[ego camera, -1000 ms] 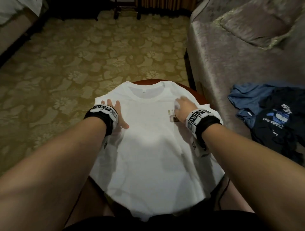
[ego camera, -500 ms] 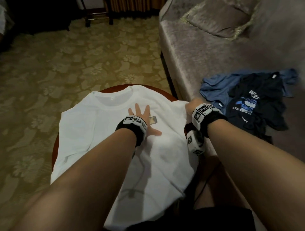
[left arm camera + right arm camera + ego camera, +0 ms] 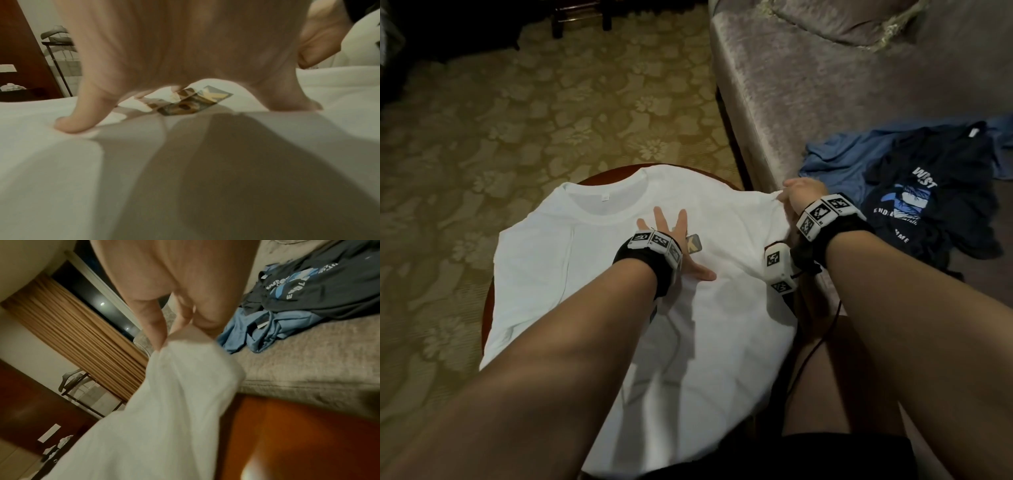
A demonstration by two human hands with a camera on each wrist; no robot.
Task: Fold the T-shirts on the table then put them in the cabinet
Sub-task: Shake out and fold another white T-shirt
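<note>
While a white T-shirt (image 3: 571, 260) covers the round wooden table (image 3: 487, 308) at frame centre, left hand (image 3: 671, 236) presses flat, fingers spread; right hand (image 3: 799, 195) pinches its sleeve. Floral carpet (image 3: 517, 113) upper left, sofa (image 3: 825, 85) upper right; table mostly hidden.

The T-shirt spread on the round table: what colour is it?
White T-shirt, with a small printed patch on the chest; the head view shows it best.

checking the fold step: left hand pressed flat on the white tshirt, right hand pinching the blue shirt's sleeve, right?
Not quite. The right hand pinches the white T-shirt at its sleeve edge, as the right wrist view shows; the blue shirt lies untouched on the sofa. The left hand does press flat on it.
</note>
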